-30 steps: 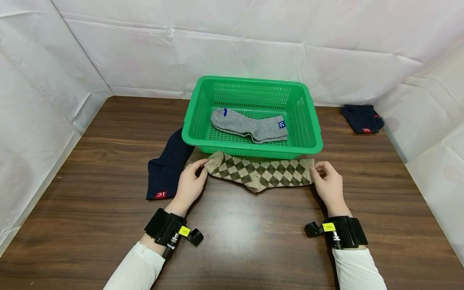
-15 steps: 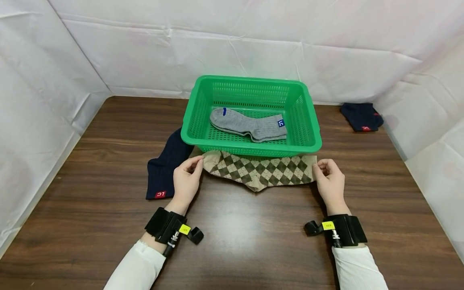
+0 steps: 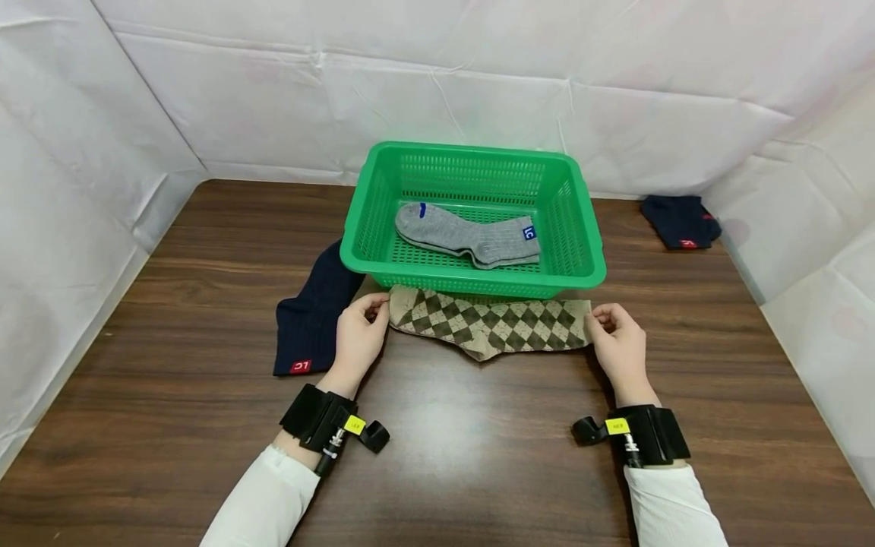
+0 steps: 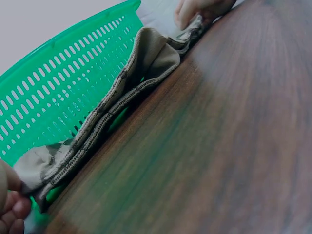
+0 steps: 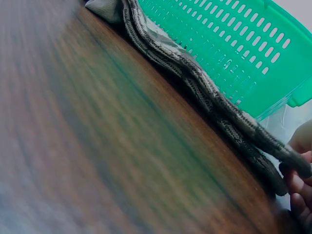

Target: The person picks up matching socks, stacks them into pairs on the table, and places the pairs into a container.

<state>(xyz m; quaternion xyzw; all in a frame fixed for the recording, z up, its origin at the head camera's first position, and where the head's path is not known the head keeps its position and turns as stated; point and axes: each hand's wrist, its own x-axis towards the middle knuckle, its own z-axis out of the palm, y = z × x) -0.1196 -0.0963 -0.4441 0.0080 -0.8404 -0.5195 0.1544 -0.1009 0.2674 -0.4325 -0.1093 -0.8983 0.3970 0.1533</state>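
Note:
A pair of beige and brown argyle socks [image 3: 488, 327], one laid over the other, stretches sideways just in front of the green basket. My left hand [image 3: 357, 334] pinches the toe end between thumb and fingers. At the cuff end, my right hand [image 3: 620, 346] pinches the edge. Both wrist views show the two layers with their seams side by side, slightly apart at the heel [image 4: 163, 63]. Part of the toe is covered by my left fingers.
Behind the argyle socks stands the green basket [image 3: 472, 173], holding grey socks [image 3: 465, 235]. A navy sock [image 3: 309, 319] lies to the left, partly beside the basket. Folded navy socks [image 3: 678, 220] sit at the back right. White sheeting [image 3: 465, 106] walls the table [image 3: 451, 471].
The argyle socks were drawn a little longer half a second ago and have slackened since. My left hand has shifted slightly right, my right hand slightly left.

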